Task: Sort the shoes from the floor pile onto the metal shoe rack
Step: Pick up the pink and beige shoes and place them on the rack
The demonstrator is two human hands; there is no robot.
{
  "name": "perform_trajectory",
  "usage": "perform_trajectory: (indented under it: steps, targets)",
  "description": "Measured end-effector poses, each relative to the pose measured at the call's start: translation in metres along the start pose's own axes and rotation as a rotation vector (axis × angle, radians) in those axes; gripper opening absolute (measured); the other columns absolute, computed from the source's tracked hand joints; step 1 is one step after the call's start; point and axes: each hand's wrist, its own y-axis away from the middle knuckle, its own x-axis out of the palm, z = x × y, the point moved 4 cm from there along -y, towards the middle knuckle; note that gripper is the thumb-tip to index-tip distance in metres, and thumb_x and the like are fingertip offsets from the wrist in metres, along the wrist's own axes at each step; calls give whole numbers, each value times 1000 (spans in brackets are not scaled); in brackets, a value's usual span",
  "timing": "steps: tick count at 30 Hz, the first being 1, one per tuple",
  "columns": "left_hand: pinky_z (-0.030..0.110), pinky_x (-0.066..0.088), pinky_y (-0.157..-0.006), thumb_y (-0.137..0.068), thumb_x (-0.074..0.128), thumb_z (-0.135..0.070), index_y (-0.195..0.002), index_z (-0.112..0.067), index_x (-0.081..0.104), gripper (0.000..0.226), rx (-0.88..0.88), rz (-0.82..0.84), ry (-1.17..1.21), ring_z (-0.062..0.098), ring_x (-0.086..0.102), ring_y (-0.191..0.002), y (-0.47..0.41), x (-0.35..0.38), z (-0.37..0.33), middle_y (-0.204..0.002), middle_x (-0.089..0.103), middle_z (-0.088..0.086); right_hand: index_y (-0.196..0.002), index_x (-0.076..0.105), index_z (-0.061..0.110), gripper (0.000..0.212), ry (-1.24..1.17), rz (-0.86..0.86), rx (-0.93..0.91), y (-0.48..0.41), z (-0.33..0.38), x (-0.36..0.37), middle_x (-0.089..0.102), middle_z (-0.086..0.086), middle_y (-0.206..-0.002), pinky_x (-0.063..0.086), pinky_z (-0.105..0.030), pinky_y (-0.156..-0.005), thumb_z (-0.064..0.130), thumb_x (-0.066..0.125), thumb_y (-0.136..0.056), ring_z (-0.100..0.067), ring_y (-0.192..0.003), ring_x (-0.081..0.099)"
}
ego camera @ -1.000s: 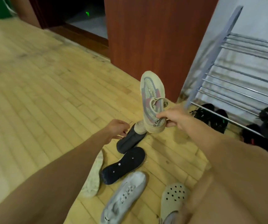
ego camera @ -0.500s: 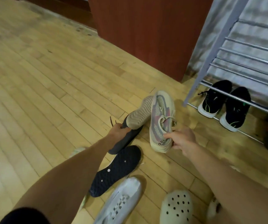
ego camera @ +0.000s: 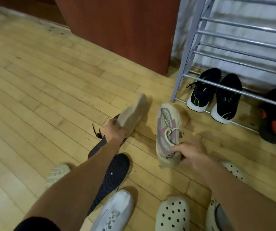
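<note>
At centre frame my right hand holds a beige sneaker by the heel, fingers curled round it. Its long axis runs up the frame, toe toward the metal shoe rack at upper right. Just left, my left hand grips the matching sneaker, sole showing, toe aimed upper right.

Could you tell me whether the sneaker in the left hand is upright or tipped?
Tipped: the beige sneaker shows its sole to the camera.
</note>
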Motion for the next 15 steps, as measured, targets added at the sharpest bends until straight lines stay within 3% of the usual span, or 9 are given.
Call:
perform_trajectory:
  steps: [3, 7, 9, 12, 15]
  targets:
    - [34, 45, -90, -73, 73, -8, -126, -16, 53, 58, 404, 11, -271, 25, 50, -110, 43, -3, 4, -121, 50, 7, -85, 70, 7, 27, -93, -38, 23, 10, 2, -2, 74, -15, -94, 61, -41, -75, 9, 86, -63, -31, -85, 71]
    - [36, 38, -91, -78, 66, -17, -127, -29, 51, 53, 720, 108, -743, 23, 47, -108, 86, 2, 41, -124, 50, -4, -78, 63, 9, 26, -80, -97, 9, 28, 6, -7, 72, -15, -95, 59, -37, -66, 8, 86, -64, -32, -85, 71]
    - [37, 39, -89, -78, 68, -22, -121, -31, 54, 46, 877, 113, -910, 24, 52, -102, 106, 8, 55, -123, 57, -8, -84, 66, 5, 31, -47, -116, 4, 33, 3, -9, 72, -16, -92, 58, -36, -63, 7, 87, -62, -32, -82, 71]
    - [36, 40, -91, -84, 63, -19, -124, -28, 51, 42, 921, 212, -986, 24, 52, -109, 128, 16, 75, -129, 55, -5, -95, 69, 3, 47, 11, -119, 18, 41, -8, -10, 74, -15, -91, 61, -43, -72, 9, 89, -53, -31, -78, 72]
    - [38, 40, -103, -87, 57, -11, -131, -22, 51, 45, 847, 575, -915, 22, 35, -136, 134, 24, 102, -147, 39, -5, -96, 69, 5, 49, 64, -118, 40, 46, -24, -11, 73, -13, -89, 61, -44, -75, 10, 89, -52, -30, -78, 71]
